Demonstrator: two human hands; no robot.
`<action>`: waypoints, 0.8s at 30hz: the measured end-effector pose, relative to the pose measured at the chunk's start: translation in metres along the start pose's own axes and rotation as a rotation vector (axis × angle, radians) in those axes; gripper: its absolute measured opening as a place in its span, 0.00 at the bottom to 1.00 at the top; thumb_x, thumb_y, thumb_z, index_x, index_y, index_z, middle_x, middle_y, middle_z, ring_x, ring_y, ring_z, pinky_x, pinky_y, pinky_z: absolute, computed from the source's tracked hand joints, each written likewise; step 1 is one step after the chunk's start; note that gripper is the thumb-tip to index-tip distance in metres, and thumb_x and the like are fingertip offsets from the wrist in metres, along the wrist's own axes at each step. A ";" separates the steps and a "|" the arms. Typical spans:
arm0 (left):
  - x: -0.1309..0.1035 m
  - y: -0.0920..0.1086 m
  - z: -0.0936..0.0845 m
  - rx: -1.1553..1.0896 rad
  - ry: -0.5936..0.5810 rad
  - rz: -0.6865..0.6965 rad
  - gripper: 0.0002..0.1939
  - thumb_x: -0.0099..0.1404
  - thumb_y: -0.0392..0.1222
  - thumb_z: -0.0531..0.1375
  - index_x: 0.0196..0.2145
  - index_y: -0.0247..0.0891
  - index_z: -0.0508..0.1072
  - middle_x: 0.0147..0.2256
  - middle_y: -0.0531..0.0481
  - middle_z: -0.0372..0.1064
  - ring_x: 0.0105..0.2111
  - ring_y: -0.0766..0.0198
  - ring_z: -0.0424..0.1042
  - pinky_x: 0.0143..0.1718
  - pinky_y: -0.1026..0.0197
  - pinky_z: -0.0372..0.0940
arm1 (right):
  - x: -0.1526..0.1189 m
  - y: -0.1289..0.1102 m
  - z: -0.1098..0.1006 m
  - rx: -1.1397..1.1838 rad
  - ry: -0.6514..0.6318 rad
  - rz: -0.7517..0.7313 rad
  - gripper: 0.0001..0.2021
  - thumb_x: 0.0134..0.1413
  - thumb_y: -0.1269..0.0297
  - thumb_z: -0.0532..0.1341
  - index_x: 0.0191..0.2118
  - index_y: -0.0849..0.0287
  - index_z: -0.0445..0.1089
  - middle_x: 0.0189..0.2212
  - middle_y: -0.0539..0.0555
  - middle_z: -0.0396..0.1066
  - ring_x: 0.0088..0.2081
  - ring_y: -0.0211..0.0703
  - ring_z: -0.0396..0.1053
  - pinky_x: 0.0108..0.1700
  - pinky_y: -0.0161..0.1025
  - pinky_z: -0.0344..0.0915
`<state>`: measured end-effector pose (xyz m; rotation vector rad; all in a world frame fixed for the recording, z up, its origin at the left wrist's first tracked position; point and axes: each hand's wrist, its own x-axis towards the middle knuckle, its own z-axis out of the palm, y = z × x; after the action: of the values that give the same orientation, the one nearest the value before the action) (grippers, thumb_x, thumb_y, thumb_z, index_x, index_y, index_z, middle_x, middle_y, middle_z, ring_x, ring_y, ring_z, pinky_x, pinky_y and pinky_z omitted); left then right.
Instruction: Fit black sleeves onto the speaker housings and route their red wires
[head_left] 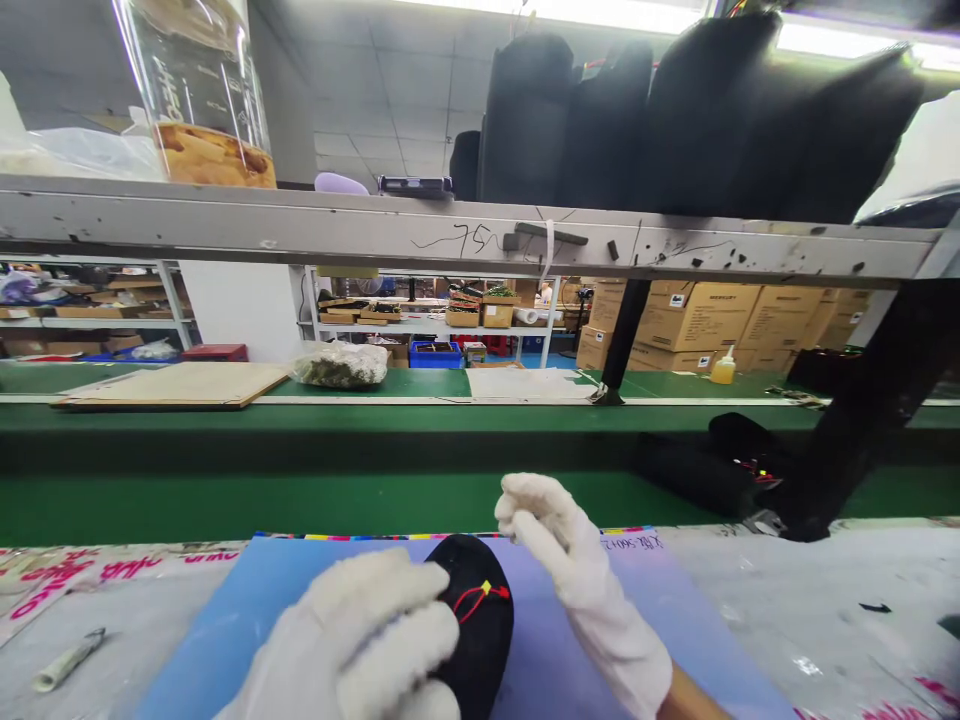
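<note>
Both hands wear white gloves. My left hand (360, 635) lies over the left side of a black, rounded piece (480, 660), its fingers bent round the edge. The piece looks like a fabric-covered case, standing or tilted on a blue sheet (225, 620); its lower part is cut off by the frame. From its upper face come thin red wires (469, 600) with a small yellow connector (487, 587). To the right and a little higher, my right hand (562, 560) is raised, apart from the piece. Its fingers are loosely curled with a gap to the thumb, and nothing shows between them.
Beyond the bench runs a green conveyor belt (300, 500). Another black piece with wires (720, 465) lies there, beside a black post (855, 420). An overhead shelf (337, 220) carries a glass jar (202, 100) and several black pieces (675, 130). A rolled tube (67, 660) lies at left.
</note>
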<state>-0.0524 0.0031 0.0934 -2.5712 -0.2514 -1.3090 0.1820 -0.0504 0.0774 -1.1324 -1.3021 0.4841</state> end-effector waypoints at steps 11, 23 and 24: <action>0.033 -0.029 0.039 -0.509 -0.533 -0.566 0.12 0.67 0.39 0.54 0.40 0.46 0.78 0.35 0.56 0.78 0.33 0.64 0.76 0.37 0.65 0.69 | 0.013 -0.026 0.005 -0.523 -0.480 0.269 0.06 0.57 0.68 0.53 0.31 0.57 0.64 0.20 0.43 0.58 0.22 0.32 0.52 0.23 0.32 0.48; 0.028 -0.026 0.016 -0.468 -0.606 -0.673 0.14 0.68 0.41 0.51 0.39 0.45 0.78 0.34 0.56 0.76 0.34 0.63 0.72 0.37 0.64 0.64 | 0.032 -0.040 0.011 -0.796 -0.608 0.135 0.04 0.52 0.62 0.59 0.28 0.54 0.68 0.19 0.43 0.63 0.20 0.33 0.54 0.22 0.32 0.46; 0.026 -0.029 0.012 -0.505 -0.626 -0.708 0.15 0.69 0.44 0.50 0.40 0.44 0.78 0.34 0.56 0.76 0.35 0.63 0.72 0.36 0.65 0.65 | 0.033 -0.039 0.010 -0.796 -0.624 0.136 0.05 0.53 0.61 0.59 0.29 0.53 0.69 0.19 0.43 0.63 0.20 0.32 0.55 0.22 0.31 0.47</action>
<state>-0.0361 0.0350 0.1115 -3.4569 -1.1631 -0.7171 0.1703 -0.0359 0.1264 -1.8219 -2.0689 0.4422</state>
